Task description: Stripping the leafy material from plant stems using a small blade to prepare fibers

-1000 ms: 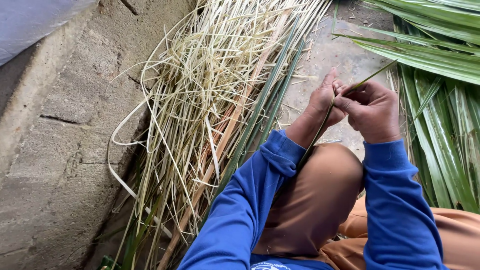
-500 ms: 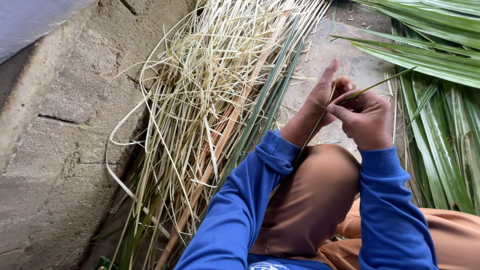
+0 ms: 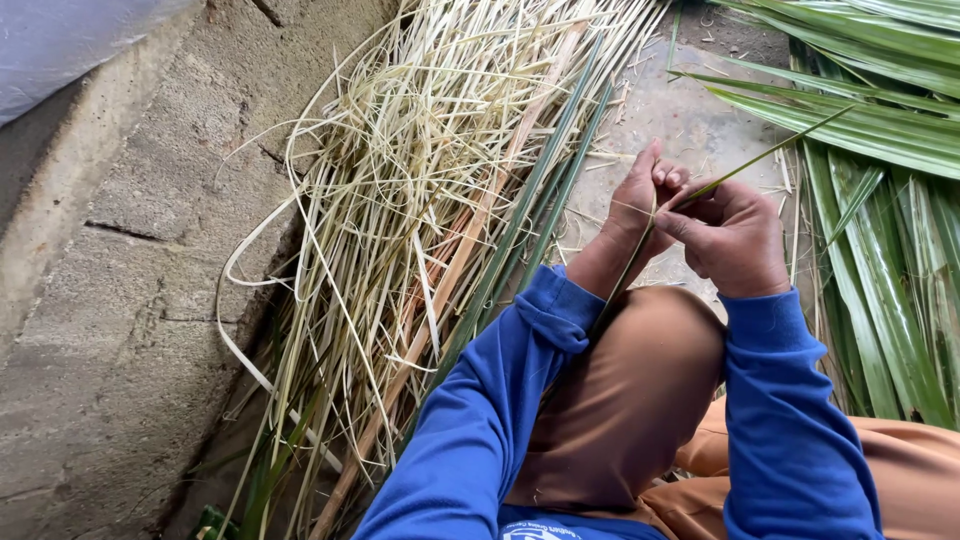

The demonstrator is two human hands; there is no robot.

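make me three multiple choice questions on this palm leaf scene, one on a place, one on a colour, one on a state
1. Where does the heap of dried pale strips lie?
A. Along the concrete wall, to the person's left
B. On the person's lap
C. On top of the fresh green fronds

2. What colour are the person's sleeves?
A. Red
B. Blue
C. White

3. How is the thin green leaf strip held?
A. It lies loose on the ground, untouched
B. It is pinched by the left hand alone
C. It is pinched between both hands above the knee

Answers:
1. A, the heap runs beside the concrete wall, while the fresh green fronds lie on the right.
2. B, both sleeves are bright blue.
3. C, the left hand and the right hand meet on the strip above the brown-clad knee.
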